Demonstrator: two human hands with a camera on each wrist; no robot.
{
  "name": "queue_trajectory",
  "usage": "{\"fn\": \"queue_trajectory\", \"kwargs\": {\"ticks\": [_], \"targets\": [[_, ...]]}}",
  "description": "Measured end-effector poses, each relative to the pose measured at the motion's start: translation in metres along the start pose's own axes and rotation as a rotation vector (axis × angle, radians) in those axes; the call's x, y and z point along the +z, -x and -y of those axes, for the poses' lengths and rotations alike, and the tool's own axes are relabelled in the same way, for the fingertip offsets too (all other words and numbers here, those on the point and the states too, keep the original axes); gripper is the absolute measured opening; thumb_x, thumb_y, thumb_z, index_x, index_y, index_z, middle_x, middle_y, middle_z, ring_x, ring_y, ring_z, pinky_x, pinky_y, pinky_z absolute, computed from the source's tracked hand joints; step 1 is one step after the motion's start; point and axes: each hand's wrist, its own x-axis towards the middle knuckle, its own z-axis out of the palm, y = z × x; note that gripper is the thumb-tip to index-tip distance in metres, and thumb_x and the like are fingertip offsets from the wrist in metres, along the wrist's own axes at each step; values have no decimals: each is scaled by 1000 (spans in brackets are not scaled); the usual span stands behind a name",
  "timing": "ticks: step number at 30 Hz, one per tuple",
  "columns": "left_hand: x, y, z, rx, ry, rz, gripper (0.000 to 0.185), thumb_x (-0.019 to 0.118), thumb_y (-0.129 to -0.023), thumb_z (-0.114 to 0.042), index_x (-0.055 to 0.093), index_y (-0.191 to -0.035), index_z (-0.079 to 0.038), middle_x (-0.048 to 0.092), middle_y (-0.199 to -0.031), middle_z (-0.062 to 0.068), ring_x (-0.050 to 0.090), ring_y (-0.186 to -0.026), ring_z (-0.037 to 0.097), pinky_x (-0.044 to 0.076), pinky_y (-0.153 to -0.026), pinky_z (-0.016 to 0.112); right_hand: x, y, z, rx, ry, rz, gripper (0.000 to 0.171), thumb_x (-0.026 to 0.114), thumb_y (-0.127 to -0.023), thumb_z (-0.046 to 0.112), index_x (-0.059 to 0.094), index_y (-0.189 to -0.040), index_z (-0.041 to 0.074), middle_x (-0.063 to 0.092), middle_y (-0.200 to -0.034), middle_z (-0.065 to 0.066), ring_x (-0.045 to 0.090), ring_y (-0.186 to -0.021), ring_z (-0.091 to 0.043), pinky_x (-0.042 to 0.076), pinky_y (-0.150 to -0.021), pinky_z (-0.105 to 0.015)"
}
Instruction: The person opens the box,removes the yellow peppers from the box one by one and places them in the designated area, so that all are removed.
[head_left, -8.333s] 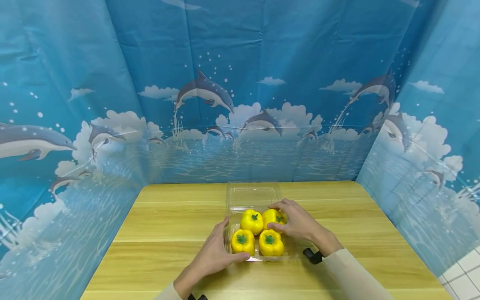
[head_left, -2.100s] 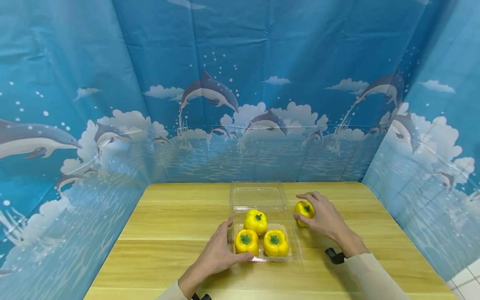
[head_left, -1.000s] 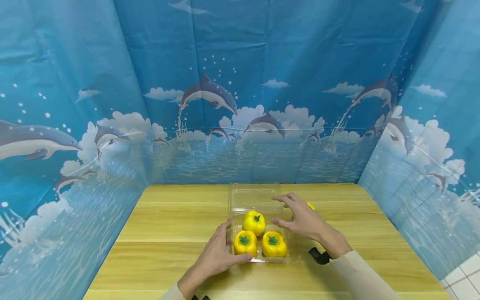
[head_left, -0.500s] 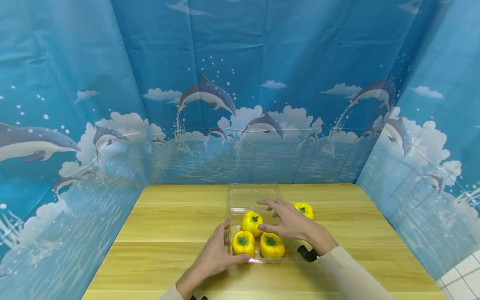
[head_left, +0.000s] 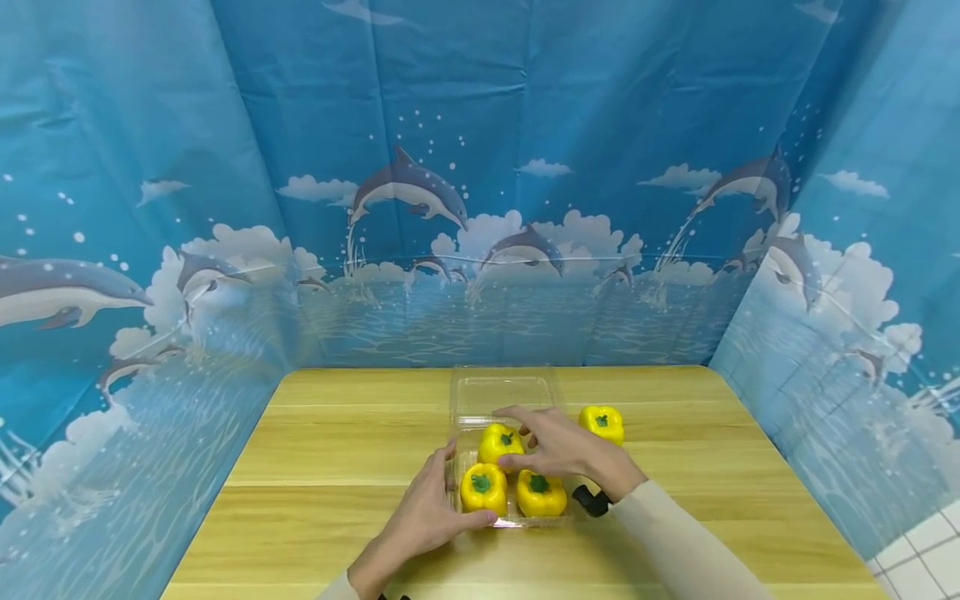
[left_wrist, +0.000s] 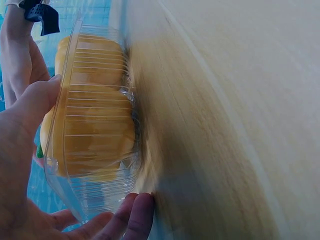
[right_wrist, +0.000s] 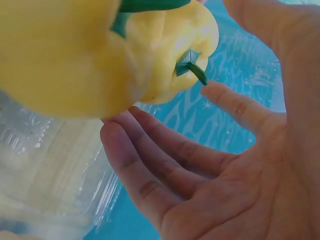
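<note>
Left hand: left hand [head_left: 427, 521] gripped the left wall of the clear clamshell tray [head_left: 459, 467], thumb along the front rim, fingers curled round the side.
Right hand: right hand [head_left: 555, 446] hovered over the rear-left pepper [head_left: 498, 442], fingers spread and relaxed, nothing clamped; contact could not be told.
Tray: sat mid-table toward the front edge, lid [head_left: 501, 392] hinged flat toward the back edge; long axis ran front to back.
Contents: three yellow bell peppers inside, stems up; front-left pepper [head_left: 482, 488], front-right pepper [head_left: 540, 493]. Rear-right cell open.
Loose pepper: fourth pepper [head_left: 602, 422] stood on the tabletop [head_left: 337, 450] just right of the lid, stem up.
Room: bare wood left and right of the tray; dolphin backdrop [head_left: 480, 208] closed off three edges.
</note>
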Motion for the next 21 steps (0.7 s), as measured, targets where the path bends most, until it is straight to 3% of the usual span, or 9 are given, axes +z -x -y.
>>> {"fn": "queue_trajectory", "kwargs": {"ticks": [3,5,9,18,21], "targets": [[1,-1,2,-5,-6,1,136,100,-84,-66,29,-183,-7,47,-181,25,67,-146,51,57,-119,78,0,-4,3,-3,3,10,77,80,-110,56,55,-174,23,75,-156,-20,83,-117,-28,71,-104,-57],[1,-1,2,0,-5,-1,136,100,-83,-67,29,-183,-6,47,-181,26,64,-149,53,55,-120,79,0,-6,4,-2,11,14,74,80,-110,55,56,-172,24,82,-141,-17,82,-105,-20,71,-100,-53],[0,-1,0,6,-7,-5,137,101,-83,-66,29,-183,-6,48,-180,27,64,-149,53,55,-121,80,2,-9,6,3,25,6,69,80,-110,54,60,-169,25,85,-123,-8,72,-86,-7,67,-91,-44],[-1,0,-1,-2,12,-4,137,101,-82,-64,28,-184,-7,48,-180,27,71,-136,44,60,-116,76,8,-13,8,5,38,-17,65,82,-111,45,64,-166,16,70,-81,2,55,-63,-6,55,-71,-29],[-1,-1,-1,-3,13,-4,137,101,-82,-64,28,-184,-8,47,-181,26,71,-136,43,60,-115,76,9,-14,8,15,31,-22,64,83,-110,43,64,-165,15,68,-77,3,53,-60,-6,53,-70,-27]]}}
